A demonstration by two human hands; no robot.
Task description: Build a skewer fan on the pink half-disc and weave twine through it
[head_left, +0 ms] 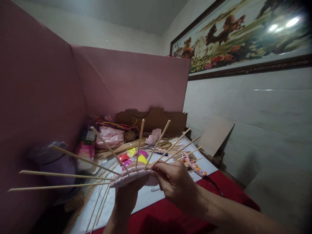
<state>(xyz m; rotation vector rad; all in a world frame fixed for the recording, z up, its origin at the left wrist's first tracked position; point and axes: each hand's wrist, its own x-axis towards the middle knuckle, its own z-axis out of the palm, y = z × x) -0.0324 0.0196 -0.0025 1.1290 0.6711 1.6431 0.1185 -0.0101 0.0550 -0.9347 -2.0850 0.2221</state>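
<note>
A pale, flat, rounded piece (131,177), which looks padded or clay-like, is held up above the table. Several thin wooden sticks (110,149) fan outward from its edge. From below, my left hand (126,196) grips the piece, its fingers mostly hidden behind it. My right hand (176,183) is closed in a pinch at the piece's right side, with thumb and forefinger at the base of one wooden stick (174,146). More stick ends stick out beyond the right hand, their bases hidden by it.
On the white sheet (146,198) lie colourful packets (142,159), a bundle of long sticks (117,148) and loose sticks. A patterned glue gun (195,165) with a cord rests at right. Behind are a twine ball (130,135), pink cloth (109,136) and cardboard (156,118). A bin (52,165) stands left.
</note>
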